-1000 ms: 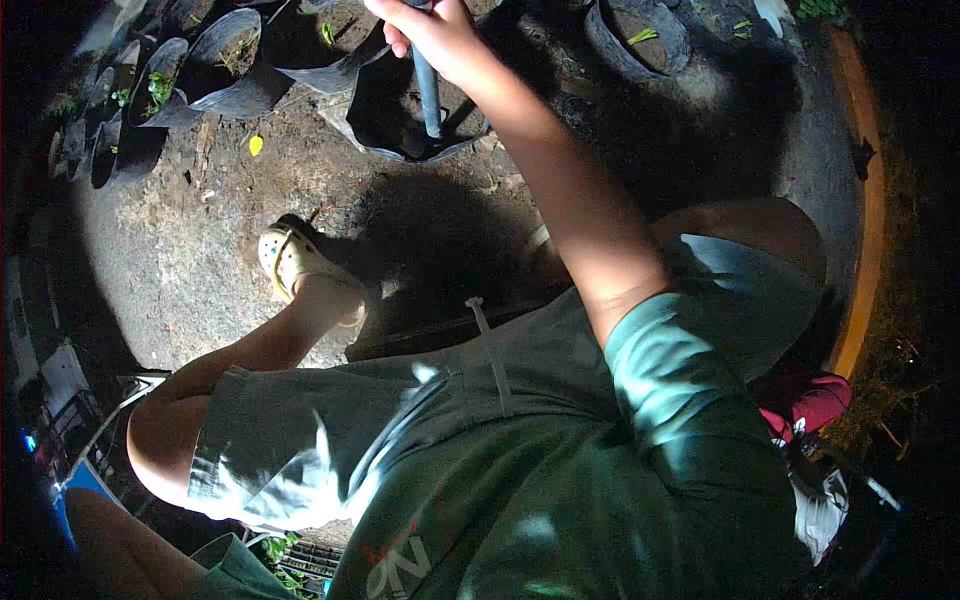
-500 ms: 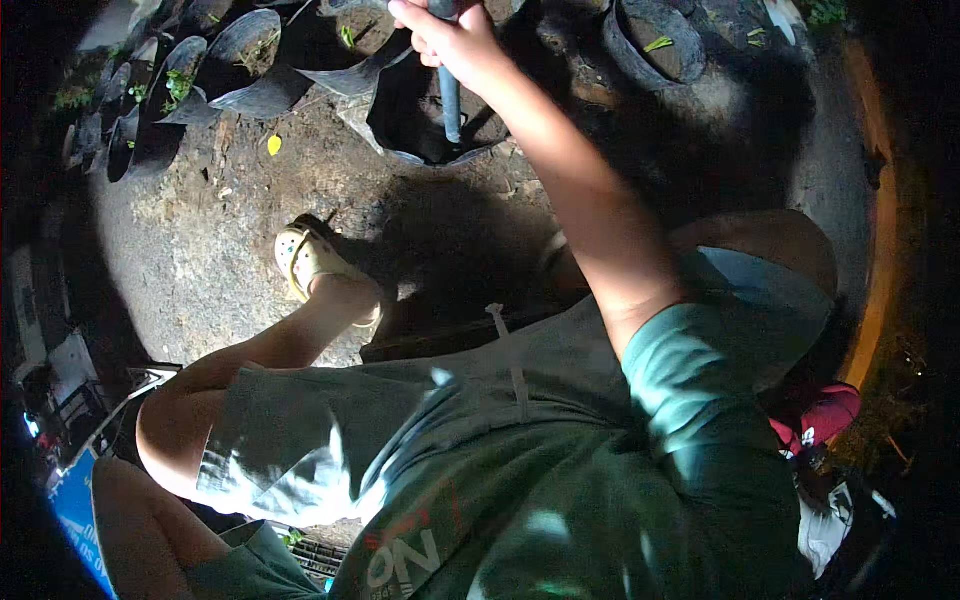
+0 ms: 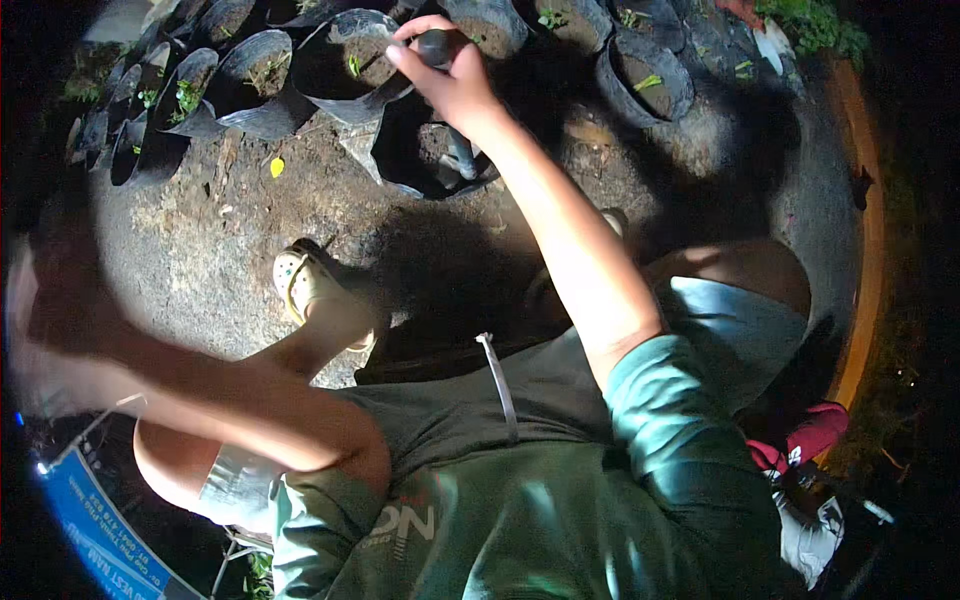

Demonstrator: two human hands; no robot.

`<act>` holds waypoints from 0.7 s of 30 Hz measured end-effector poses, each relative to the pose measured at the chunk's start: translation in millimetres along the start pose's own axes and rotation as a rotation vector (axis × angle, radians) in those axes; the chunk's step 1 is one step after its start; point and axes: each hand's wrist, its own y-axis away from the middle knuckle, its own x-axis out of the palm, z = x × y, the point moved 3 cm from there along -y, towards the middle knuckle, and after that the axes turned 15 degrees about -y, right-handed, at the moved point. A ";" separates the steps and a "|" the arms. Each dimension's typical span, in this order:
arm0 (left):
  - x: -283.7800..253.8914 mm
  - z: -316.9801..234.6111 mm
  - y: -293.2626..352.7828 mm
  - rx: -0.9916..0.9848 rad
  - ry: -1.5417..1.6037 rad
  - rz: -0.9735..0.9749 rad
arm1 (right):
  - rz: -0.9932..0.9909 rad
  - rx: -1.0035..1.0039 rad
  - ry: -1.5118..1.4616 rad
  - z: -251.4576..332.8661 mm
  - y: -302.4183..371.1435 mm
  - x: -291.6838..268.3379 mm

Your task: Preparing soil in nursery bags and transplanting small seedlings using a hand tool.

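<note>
Where the grip [image 3: 452, 78] curls, the tool [image 3: 461, 154] extends below.

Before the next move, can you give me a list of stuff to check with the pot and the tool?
1. Right hand gripping the tool: ok.
2. Tool's lower end inside the black pot: ok.
3. Left hand steadying the pot: not ok, it's away at the far left.
4. Left hand empty: cannot tell, it's blurred.
5. Left shoe clear of the pot: ok.
6. Whole inside of the pot easy to see: not ok, partly in shadow.
</note>
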 end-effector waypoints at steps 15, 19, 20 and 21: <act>177.7 101.2 228.4 -0.486 -0.386 1.262 | -0.140 0.104 -0.180 -4.9 2.5 2.3; 180.6 101.9 228.0 -0.487 -0.289 1.300 | -0.029 0.073 -0.091 -1.4 11.8 24.6; 181.2 100.2 224.6 -0.447 -0.278 1.292 | -0.019 0.118 -0.073 -1.8 13.7 29.0; 179.9 97.8 224.2 -0.473 -0.329 1.277 | -0.045 0.220 -0.057 -3.8 13.7 29.9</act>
